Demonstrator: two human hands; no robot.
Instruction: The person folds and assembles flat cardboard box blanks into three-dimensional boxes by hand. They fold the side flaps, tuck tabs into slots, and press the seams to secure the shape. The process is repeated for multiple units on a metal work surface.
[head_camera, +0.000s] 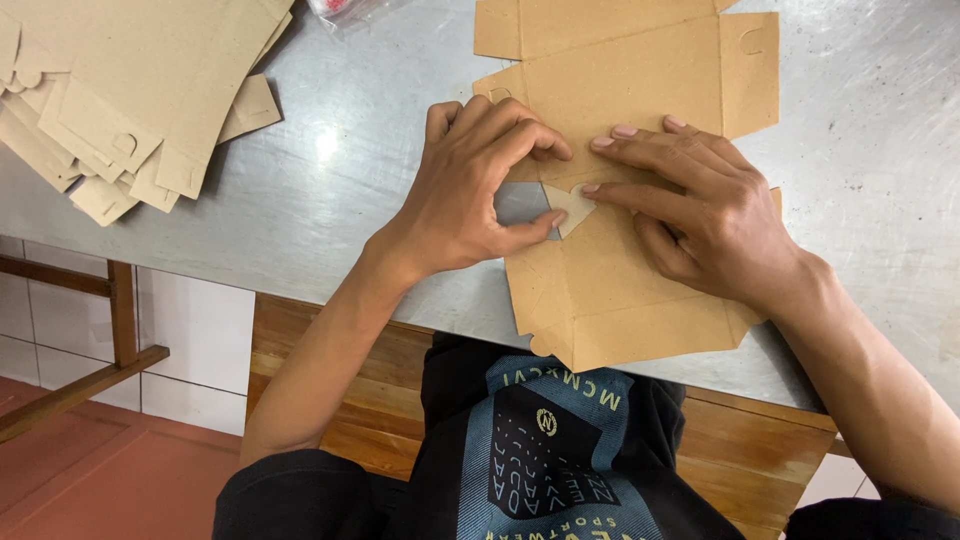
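1. Right now I have both hands pressed down on a flat brown cardboard box blank (640, 290) that lies at the near edge of the metal tabletop (330, 200), its lower corner hanging just past that edge.
2. My left hand (470, 190) is curled, thumb and forefinger pinching toward a small rounded tab (572, 208) at a notch in the blank's left side; it is closed lightly on the cardboard around that tab, not lifting anything.
3. My right hand (710, 215) lies spread and flat across the middle of the blank, fingers extended, with the fingertips touching the same tab and the crease above it. It holds the sheet down and grips nothing.
4. As I judge it, the step in hand is working this tab along its score line, at the very start of shaping the blank, since every other panel lies flat and unfolded.
5. To my eye, the next move calls for steady downward pressure from the right hand while the left bends the tab cleanly on its crease; too much force could tear the thin neck of the tab.
6. Toward the far left corner of the tabletop sits a stack of similar blanks (130, 90), well apart from my hands.
7. A clear plastic bag (345, 10) peeks in at the far edge.
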